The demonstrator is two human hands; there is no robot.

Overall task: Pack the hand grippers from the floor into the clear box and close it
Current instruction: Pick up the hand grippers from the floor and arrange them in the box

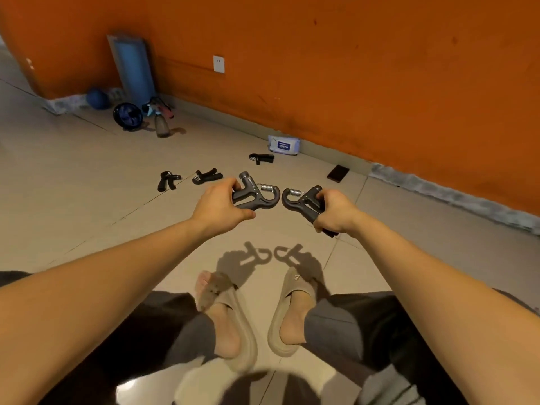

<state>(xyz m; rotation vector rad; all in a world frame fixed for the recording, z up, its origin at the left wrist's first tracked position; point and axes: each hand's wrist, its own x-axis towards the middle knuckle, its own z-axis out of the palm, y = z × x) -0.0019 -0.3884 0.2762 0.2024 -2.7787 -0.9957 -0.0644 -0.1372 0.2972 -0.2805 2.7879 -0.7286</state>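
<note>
Risk of missing the scattered black grippers on the floor. The left hand clasps one grey gripper, the right hand its twin

No legible text anywhere. The wipes pack has a blue label with print on it, too blurred to read. The hand gripper in the left hand has a row of small marks along its upper arm, which is unreadable. There's a small mark on the right slipper strap that I can't make out.
</note>
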